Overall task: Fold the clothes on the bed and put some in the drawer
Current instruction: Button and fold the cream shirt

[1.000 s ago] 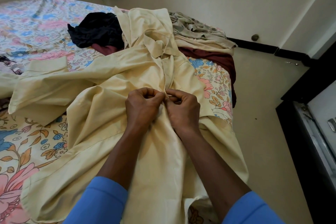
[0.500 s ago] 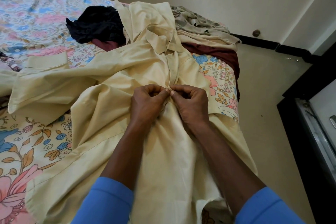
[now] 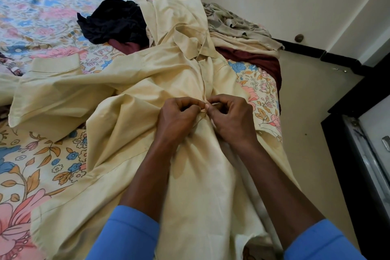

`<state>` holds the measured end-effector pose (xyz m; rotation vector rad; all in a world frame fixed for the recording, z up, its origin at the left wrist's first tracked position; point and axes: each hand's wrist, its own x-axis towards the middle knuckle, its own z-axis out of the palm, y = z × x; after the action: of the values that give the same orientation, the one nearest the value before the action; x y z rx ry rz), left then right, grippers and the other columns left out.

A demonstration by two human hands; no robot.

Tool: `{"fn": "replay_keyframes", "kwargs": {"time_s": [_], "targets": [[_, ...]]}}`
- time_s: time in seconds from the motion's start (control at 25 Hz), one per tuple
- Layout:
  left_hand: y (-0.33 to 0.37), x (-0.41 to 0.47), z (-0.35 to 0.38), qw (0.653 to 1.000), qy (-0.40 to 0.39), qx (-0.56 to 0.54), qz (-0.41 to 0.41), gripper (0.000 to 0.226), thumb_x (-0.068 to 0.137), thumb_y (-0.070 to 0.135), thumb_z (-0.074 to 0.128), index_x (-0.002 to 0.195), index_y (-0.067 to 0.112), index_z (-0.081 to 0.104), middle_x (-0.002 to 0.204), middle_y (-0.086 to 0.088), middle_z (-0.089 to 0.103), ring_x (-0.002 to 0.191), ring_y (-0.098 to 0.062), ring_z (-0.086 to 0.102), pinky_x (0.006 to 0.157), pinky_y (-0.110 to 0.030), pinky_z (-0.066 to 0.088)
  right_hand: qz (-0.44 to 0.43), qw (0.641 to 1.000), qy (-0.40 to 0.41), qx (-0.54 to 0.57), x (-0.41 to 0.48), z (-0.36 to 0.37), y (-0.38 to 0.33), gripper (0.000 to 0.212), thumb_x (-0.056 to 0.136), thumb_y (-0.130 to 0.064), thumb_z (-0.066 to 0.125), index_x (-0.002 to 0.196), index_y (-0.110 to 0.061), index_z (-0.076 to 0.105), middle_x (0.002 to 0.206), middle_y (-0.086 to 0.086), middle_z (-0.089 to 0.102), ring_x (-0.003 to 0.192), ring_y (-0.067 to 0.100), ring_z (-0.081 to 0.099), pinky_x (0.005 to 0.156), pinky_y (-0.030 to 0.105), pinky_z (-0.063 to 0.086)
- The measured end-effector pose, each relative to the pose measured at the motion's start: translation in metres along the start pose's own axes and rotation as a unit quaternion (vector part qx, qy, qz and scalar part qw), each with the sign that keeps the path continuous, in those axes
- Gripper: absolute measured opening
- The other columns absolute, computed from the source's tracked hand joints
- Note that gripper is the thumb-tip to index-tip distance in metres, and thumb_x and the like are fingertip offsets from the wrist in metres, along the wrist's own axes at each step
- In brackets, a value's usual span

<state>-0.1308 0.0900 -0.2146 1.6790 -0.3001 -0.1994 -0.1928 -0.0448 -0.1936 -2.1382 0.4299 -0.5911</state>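
A pale yellow shirt [image 3: 130, 112] lies spread front-up over the floral bed [image 3: 42, 164], collar at the far end, one sleeve stretched to the left. My left hand [image 3: 178, 118] and my right hand [image 3: 231, 118] meet at the shirt's front placket, mid-chest. Each hand pinches one edge of the placket between thumb and fingers, fingertips almost touching. The spot between the fingertips is hidden by the fingers. Both forearms lie over the lower part of the shirt.
Beyond the shirt lie a crumpled black garment [image 3: 114, 21], a maroon cloth [image 3: 253, 59] and a beige patterned cloth [image 3: 238, 25]. The bed's right edge drops to a tan floor [image 3: 312, 112]. Dark furniture with a metal handle [image 3: 375, 154] stands at the right.
Both hands stay pinched together on the placket with only small finger movements. The view has shifted slightly, so the hands sit a little higher on the shirt.
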Motion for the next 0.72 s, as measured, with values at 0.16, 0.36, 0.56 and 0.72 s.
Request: {"fn": "replay_keyframes", "kwargs": {"time_s": [0.16, 0.36, 0.56, 0.72], "targets": [[0.003, -0.002, 0.001, 0.999, -0.024, 0.002, 0.024, 0.021, 0.087, 0.016, 0.066, 0.094, 0.025, 0.084, 0.091, 0.006, 0.081, 0.094, -0.013, 0.076, 0.094, -0.046, 0.06, 0.012, 0.999, -0.019, -0.025, 0.002, 0.0, 0.002, 0.009, 0.09, -0.028, 0.076, 0.098, -0.027, 0.079, 0.074, -0.01, 0.074, 0.071, 0.003, 0.069, 0.065, 0.024, 0.054], [-0.002, 0.001, -0.003, 0.999, -0.035, -0.009, 0.027, 0.031, 0.082, 0.005, 0.058, 0.097, 0.021, 0.08, 0.091, 0.001, 0.08, 0.083, -0.017, 0.074, 0.077, -0.042, 0.061, 0.042, 0.998, -0.031, 0.023, 0.004, 0.001, 0.003, 0.009, 0.09, -0.024, 0.073, 0.095, -0.028, 0.079, 0.076, -0.009, 0.075, 0.072, 0.002, 0.07, 0.067, 0.022, 0.054], [-0.001, 0.001, -0.004, 0.991, -0.07, -0.112, 0.007, 0.023, 0.073, 0.001, 0.05, 0.093, 0.012, 0.054, 0.088, -0.008, 0.074, 0.079, -0.023, 0.059, 0.067, -0.036, 0.045, 0.098, 0.976, -0.104, 0.162, 0.011, -0.005, 0.009, 0.01, 0.084, -0.021, 0.079, 0.094, -0.021, 0.082, 0.086, 0.004, 0.08, 0.09, 0.021, 0.077, 0.093, 0.045, 0.06], [-0.007, 0.004, -0.001, 0.99, -0.081, -0.11, 0.025, 0.013, 0.075, 0.019, 0.068, 0.084, 0.019, 0.058, 0.085, -0.01, 0.068, 0.082, -0.026, 0.062, 0.078, -0.045, 0.049, 0.076, 0.99, -0.057, 0.107, 0.009, -0.002, 0.006, 0.004, 0.084, -0.021, 0.08, 0.088, -0.021, 0.079, 0.068, -0.005, 0.072, 0.064, 0.004, 0.067, 0.067, 0.028, 0.057]]}}
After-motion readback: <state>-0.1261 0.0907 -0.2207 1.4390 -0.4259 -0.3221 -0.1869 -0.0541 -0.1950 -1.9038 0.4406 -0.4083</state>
